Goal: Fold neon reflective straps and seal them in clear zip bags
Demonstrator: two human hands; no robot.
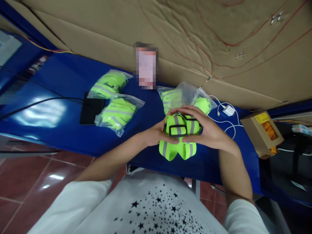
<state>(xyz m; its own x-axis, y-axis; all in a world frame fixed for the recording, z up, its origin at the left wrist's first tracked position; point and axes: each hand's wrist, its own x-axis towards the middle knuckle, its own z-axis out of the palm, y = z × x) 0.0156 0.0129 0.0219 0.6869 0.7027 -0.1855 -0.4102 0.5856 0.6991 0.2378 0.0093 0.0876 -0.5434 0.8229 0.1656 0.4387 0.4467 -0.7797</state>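
Left hand (158, 132) and right hand (211, 130) curled partway around yellow strap bundle (177, 121), gripping its sides over blue table (151, 152); can't tell if it's touching. Far fingers (193, 110) partly hidden. Hands block bottom of bag (172, 98). Item (147, 66) at cardboard wall (97, 29) pixelated.

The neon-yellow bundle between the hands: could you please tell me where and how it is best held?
Probably by the upper folds of the neon-yellow bundle, cupped from both sides as the left hand and right hand do, fingers behind and thumbs in front. The folds sit compactly there, whereas the lower loops flare apart and would likely give.
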